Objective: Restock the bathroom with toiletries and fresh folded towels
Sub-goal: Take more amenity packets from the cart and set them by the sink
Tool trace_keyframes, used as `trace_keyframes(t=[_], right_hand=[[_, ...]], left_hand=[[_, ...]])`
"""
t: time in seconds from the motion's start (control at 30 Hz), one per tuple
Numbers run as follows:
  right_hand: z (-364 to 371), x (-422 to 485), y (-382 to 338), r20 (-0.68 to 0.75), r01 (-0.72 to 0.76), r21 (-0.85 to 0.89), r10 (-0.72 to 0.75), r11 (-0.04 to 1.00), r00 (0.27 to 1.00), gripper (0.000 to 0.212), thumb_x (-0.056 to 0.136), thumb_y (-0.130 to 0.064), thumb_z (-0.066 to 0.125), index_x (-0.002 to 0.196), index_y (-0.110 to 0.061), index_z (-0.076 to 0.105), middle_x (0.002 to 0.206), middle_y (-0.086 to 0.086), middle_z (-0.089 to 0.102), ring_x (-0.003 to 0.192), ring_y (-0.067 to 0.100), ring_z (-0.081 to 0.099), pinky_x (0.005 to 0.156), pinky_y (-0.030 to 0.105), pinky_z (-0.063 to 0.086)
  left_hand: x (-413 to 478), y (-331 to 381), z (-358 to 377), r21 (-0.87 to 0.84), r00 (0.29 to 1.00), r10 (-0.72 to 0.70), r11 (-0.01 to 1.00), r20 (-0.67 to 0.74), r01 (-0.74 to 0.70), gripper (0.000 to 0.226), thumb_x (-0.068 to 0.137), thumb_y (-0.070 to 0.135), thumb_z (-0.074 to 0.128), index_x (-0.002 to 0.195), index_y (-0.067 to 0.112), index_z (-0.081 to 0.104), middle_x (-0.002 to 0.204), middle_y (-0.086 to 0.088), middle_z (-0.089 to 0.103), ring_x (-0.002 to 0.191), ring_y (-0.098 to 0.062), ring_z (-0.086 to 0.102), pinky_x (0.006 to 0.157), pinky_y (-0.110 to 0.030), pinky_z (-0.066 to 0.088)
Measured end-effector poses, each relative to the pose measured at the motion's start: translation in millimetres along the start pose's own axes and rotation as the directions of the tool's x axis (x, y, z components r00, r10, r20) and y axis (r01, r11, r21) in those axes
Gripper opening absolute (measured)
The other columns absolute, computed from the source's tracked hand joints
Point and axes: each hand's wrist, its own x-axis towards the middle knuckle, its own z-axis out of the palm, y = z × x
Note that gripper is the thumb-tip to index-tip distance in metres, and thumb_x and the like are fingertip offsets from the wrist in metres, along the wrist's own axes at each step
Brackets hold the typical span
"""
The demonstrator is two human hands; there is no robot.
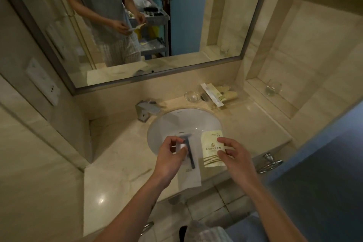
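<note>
While the curled fingers (175, 140) of the left hand (169, 160) pinch a clear plastic sleeve (189, 180) that holds a dark razor (190, 153) and a small white tube (182, 146), the thumb and fingertips (225, 141) of the right hand (237, 158) are clamped on the right edge of a pale yellow printed sachet (212, 149). Both packets hang side by side, apart from each other, above the near rim of the white oval basin (176, 122) set into the beige marble counter (121, 159). Neither has been set down. Behind the basin stands a square chrome faucet (147, 109). At the back right corner of the counter a small clear glass dish (192, 96) sits just beside a long white box (212, 95) and some pale yellow packets (230, 94), so part of the toiletry set appears to be in place already. A clear glass tumbler (273, 87) rests in the tiled wall niche (314, 49) to the right. A chrome towel ring (272, 163) is fixed below the counter edge. No folded towel is visible anywhere, so the towel half of the job looks undone. In the large wall mirror (253, 31) a grey service cart (157, 18) with supplies shows behind the person. By this view the restocking seems partway through: these two packets await placing beside the others, and the towels remain.
</note>
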Motion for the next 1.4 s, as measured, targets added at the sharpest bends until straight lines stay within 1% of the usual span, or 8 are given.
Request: trace_keyframes(t=[0.43,0.67,0.8,0.97,1.1,1.2,1.27,1.4], right_hand=[[-17,19,-6,-0.065,-0.014,-0.009,0.013,1.0,0.998,0.035,0.092,0.004,0.058,0.115,-0.022,0.065,0.106,-0.011,0.063,0.083,-0.008,0.065,0.065,0.014,0.053],[-31,41,-11,-0.086,-0.02,-0.022,0.018,1.0,0.996,0.034,0.093,0.001,0.059,0.116,-0.023,0.063,0.107,-0.011,0.064,0.089,0.001,0.067,0.069,0.019,0.057],[-38,64,-9,-0.116,-0.024,-0.046,0.018,0.999,0.993,0.034,0.093,0.0,0.059,0.114,-0.026,0.064,0.103,-0.015,0.063,0.089,-0.001,0.065,0.071,0.019,0.056],[-47,108,-5,-0.106,-0.029,-0.065,0.022,0.997,0.994,0.035,0.093,-0.001,0.059,0.115,-0.027,0.064,0.109,-0.01,0.066,0.094,0.002,0.065,0.079,0.024,0.058],[-58,153,-4,-0.084,-0.033,-0.057,0.028,0.998,0.996,0.035,0.093,-0.001,0.058,0.116,-0.027,0.063,0.103,-0.015,0.064,0.084,-0.011,0.063,0.064,0.009,0.051],[-70,198,-1,-0.066,-0.043,-0.044,0.04,0.998,0.997,0.035,0.094,-0.001,0.058,0.117,-0.025,0.064,0.103,-0.014,0.065,0.085,-0.007,0.066,0.064,0.011,0.052],[-81,232,3,-0.054,-0.058,-0.033,0.056,0.998,0.997,0.034,0.094,-0.001,0.057,0.117,-0.025,0.065,0.105,-0.01,0.068,0.087,-0.001,0.069,0.066,0.014,0.054],[-103,298,11,-0.011,-0.089,-0.041,0.089,0.995,0.996,0.034,0.094,0.0,0.056,0.115,-0.023,0.066,0.107,-0.011,0.067,0.086,-0.003,0.067,0.065,0.013,0.052]], left_hand=[[19,11,18,0.025,0.998,0.027,0.999,0.048,-0.028,0.014,0.092,0.014,0.065,0.098,0.025,0.059,0.105,0.004,0.062,0.096,-0.016,0.058,0.069,-0.021,0.049],[48,18,37,0.032,0.994,0.057,0.998,0.093,-0.061,0.015,0.092,0.014,0.066,0.097,0.028,0.061,0.104,0.006,0.063,0.097,-0.019,0.058,0.083,-0.037,0.053],[69,22,51,0.028,0.99,0.067,0.997,0.122,-0.071,0.015,0.092,0.015,0.065,0.1,0.027,0.062,0.105,0.005,0.064,0.098,-0.017,0.059,0.083,-0.032,0.053],[103,25,69,0.035,0.992,0.048,0.998,0.121,-0.053,0.014,0.094,0.017,0.064,0.102,0.029,0.062,0.11,0.009,0.063,0.102,-0.012,0.058,0.081,-0.025,0.05],[138,28,91,0.019,0.993,0.041,0.999,0.108,-0.043,0.013,0.095,0.015,0.063,0.102,0.026,0.062,0.11,0.008,0.064,0.1,-0.012,0.059,0.081,-0.025,0.051],[174,28,115,0.018,0.995,0.033,0.999,0.098,-0.035,0.012,0.095,0.015,0.064,0.101,0.024,0.062,0.107,0.007,0.065,0.096,-0.012,0.06,0.075,-0.019,0.049],[201,26,136,0.006,0.997,0.008,1.0,0.073,-0.008,0.011,0.094,0.015,0.065,0.099,0.024,0.062,0.103,0.006,0.066,0.091,-0.014,0.061,0.075,-0.021,0.05],[253,22,177,0.009,0.996,-0.081,0.997,0.027,0.081,0.015,0.093,0.015,0.066,0.094,0.029,0.061,0.099,0.007,0.067,0.089,-0.017,0.062,0.08,-0.033,0.053]])
